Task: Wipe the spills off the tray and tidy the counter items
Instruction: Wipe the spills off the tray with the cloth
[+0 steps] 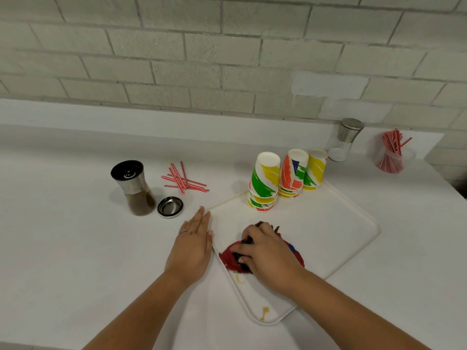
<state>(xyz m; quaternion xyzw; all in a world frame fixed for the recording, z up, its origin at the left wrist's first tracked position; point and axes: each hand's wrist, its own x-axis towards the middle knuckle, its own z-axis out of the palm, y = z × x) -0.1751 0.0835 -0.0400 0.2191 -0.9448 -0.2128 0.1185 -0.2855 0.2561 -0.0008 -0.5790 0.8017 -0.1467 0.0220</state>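
The white tray (341, 238) lies turned cornerwise at lower right of centre, two yellow spills (264, 313) near its bottom corner, a crumpled red cloth (231, 258) on it, upside-down paper cups (264, 184) at its top edge.

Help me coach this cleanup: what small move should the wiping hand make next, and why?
Probably slide the red cloth under the right hand toward the near corner of the tray. Two yellow spills still sit there, just beyond the cloth, while the left hand steadies the tray's edge.
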